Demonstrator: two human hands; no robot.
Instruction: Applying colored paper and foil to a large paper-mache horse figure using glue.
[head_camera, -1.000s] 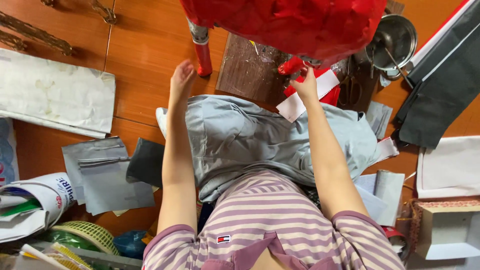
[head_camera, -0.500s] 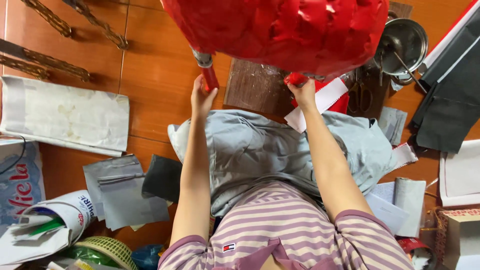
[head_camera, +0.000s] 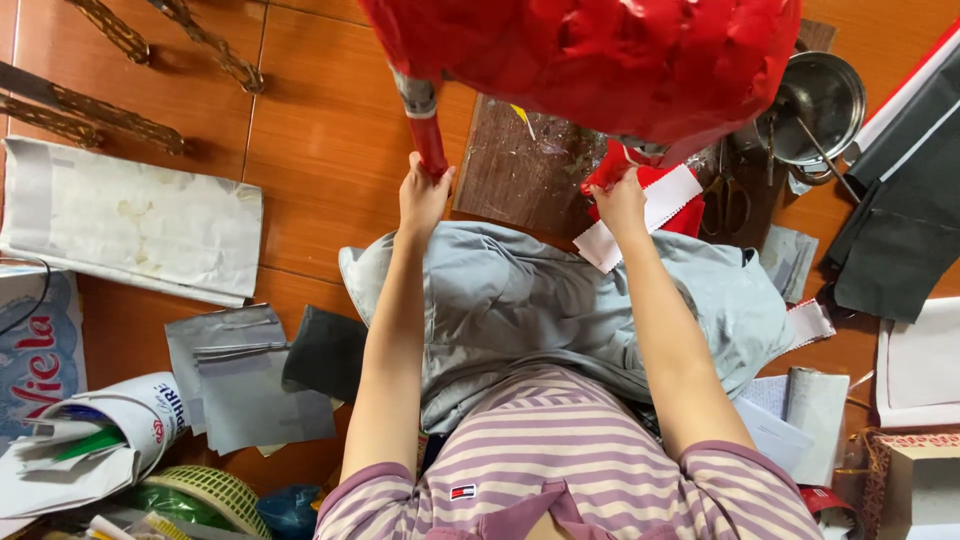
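Far left of the frame: a flattened white paper sack (head_camera: 130, 225) lies on the orange floor (head_camera: 320, 140), with grey paper sheets (head_camera: 240, 375) and a rolled bundle of printed paper (head_camera: 95, 435) below it in the lower left corner. These lie as they did a second ago; they appear displaced in the frame only because the camera has shifted.

Centre left: the left hand (head_camera: 422, 195) is closed around a red-wrapped leg (head_camera: 430, 140) of the large red paper figure (head_camera: 600, 60), which fills the upper centre of the frame. One second ago this hand lay open and flat, short of the leg; half a second ago it had reached the leg; it now grips the leg firmly.

Centre: a grey cloth (head_camera: 560, 300) covers the lap, below a dark brown board (head_camera: 520, 170) that lies on the floor.

Centre right: the right hand (head_camera: 622, 205) pinches the second red leg (head_camera: 612, 165), just above a strip of red and white paper (head_camera: 650, 210). Compared with a second ago, the figure sits lower and nearer in the frame, so both hands appear to have taken hold of it and to be steadying it over the lap.

Right: scissors (head_camera: 718, 200) lie beside the paper strip, a metal bowl (head_camera: 822, 100) stands in the upper right, and dark grey sheets (head_camera: 890, 230) lie at the right edge.
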